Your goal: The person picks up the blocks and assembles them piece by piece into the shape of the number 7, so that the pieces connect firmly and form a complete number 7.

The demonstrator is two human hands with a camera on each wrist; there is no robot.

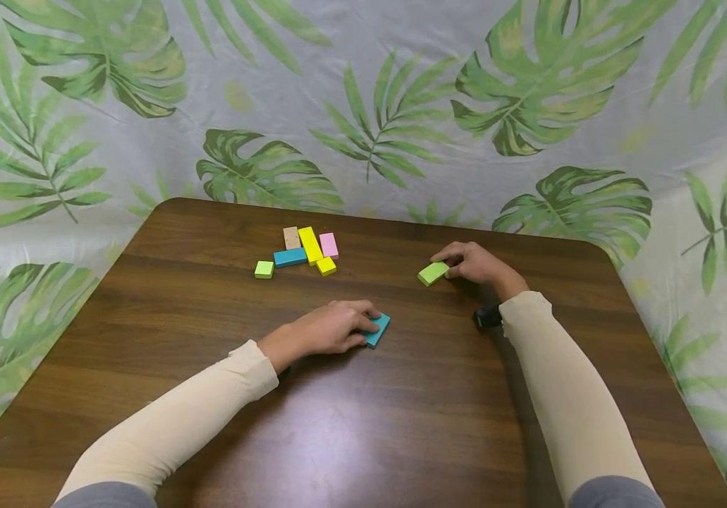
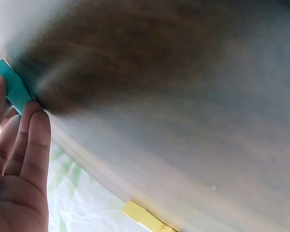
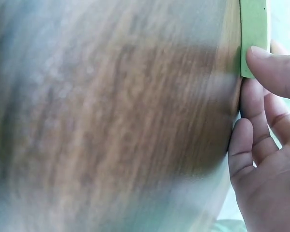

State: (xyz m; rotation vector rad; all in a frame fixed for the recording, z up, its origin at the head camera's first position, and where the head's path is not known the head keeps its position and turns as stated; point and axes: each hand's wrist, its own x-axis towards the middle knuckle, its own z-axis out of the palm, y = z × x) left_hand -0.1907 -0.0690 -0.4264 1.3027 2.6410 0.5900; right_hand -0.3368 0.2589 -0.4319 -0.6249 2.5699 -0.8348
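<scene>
We see the left hand (image 1: 336, 328) gripping a teal block (image 1: 379, 330) near the middle of the tabletop (image 1: 439, 409), its thumb and fingers (image 2: 37, 140) pinching it from either side. Farther off and to the right, the right hand (image 1: 479, 264) grasps one end of a green block (image 1: 431, 273) between thumb and fingers; we cannot tell whether that block touches the tabletop. Near the far edge, to the left, we find a cluster: a tan block (image 1: 291, 238), a slanting long yellow block (image 1: 310, 246), a pink block (image 1: 329, 245), a blue block (image 1: 290, 257) and a small yellow block (image 1: 326, 266), with a small lime block (image 1: 264, 269) just beside the blue one. Behind stands a leaf-print cloth (image 1: 401, 28).
</scene>
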